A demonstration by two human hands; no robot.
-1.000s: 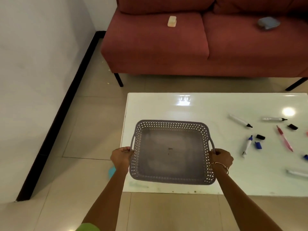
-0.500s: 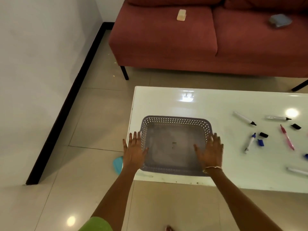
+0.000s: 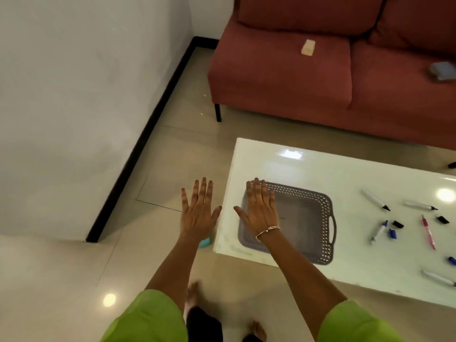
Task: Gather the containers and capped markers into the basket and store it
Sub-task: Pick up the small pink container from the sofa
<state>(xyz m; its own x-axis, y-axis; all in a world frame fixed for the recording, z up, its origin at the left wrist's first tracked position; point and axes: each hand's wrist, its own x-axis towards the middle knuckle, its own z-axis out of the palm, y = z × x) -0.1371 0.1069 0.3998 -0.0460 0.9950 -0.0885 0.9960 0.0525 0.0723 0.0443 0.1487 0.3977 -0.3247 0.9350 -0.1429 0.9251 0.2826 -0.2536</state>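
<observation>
Lower edge of frame: two bare feet (image 3: 257, 329) on the tiled floor, green sleeves (image 3: 148, 317) to either side.

Centre: left hand (image 3: 198, 213) palm down over the floor, just left of the table, fingers straight and spread, holding nothing. Right hand (image 3: 261, 213), with a bracelet (image 3: 267, 230) at the wrist, is likewise flat and spread over the left end of the grey perforated basket (image 3: 303, 223) (contact with it cannot be confirmed).

The basket sits on the glossy white table (image 3: 345, 174), at its near left corner.

Right of frame, on the table and well apart from the basket: a black-tipped white marker (image 3: 375, 199), a blue-tipped marker (image 3: 378, 232), a loose black cap (image 3: 397, 224), a loose blue cap (image 3: 392, 234) and a pink marker (image 3: 428, 232).

Top of frame: red sofa (image 3: 283, 77) bearing a small beige block (image 3: 308, 47).
</observation>
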